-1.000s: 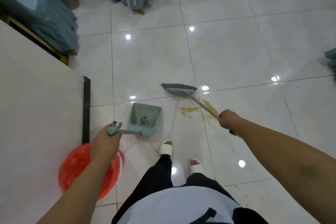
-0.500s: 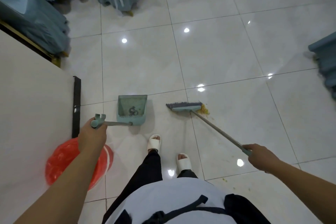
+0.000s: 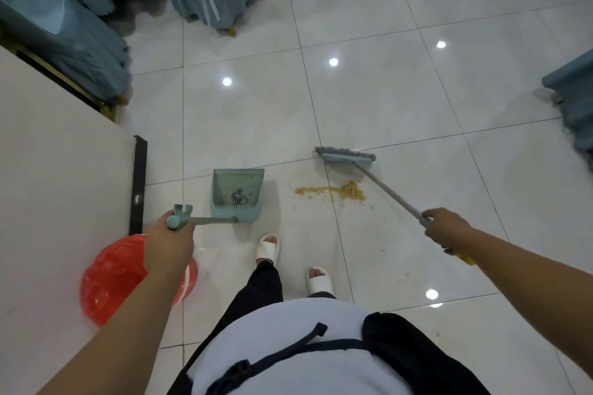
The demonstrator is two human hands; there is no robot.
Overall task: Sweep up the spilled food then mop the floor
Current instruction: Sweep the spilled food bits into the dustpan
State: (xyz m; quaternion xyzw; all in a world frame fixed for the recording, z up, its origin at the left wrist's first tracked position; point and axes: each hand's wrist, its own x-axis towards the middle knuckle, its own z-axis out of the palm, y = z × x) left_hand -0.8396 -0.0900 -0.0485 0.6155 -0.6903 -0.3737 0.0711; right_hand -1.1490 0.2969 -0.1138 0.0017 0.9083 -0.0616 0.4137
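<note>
A streak of yellow spilled food (image 3: pixel 333 192) lies on the white tiled floor (image 3: pixel 401 99) ahead of my feet. Just beyond it rests the teal broom (image 3: pixel 346 159), head on the floor; my right hand (image 3: pixel 444 226) grips the lower end of its grey handle. To the left, a teal dustpan (image 3: pixel 237 191) sits upright on the floor with some dark debris inside. My left hand (image 3: pixel 170 242) grips the top of the dustpan's long handle. More yellow crumbs (image 3: pixel 463 258) show under my right forearm.
A white wall or counter (image 3: pixel 57 186) with a black edge strip stands at my left. A bin lined with a red bag (image 3: pixel 109 279) sits beside it under my left arm. Chairs with teal covers (image 3: pixel 64 38) ring the back and right (image 3: pixel 574 99).
The broom head has moved back away from me, to the far side of the food, which now shows as a streak. The dustpan has stayed to the left of the spill.
</note>
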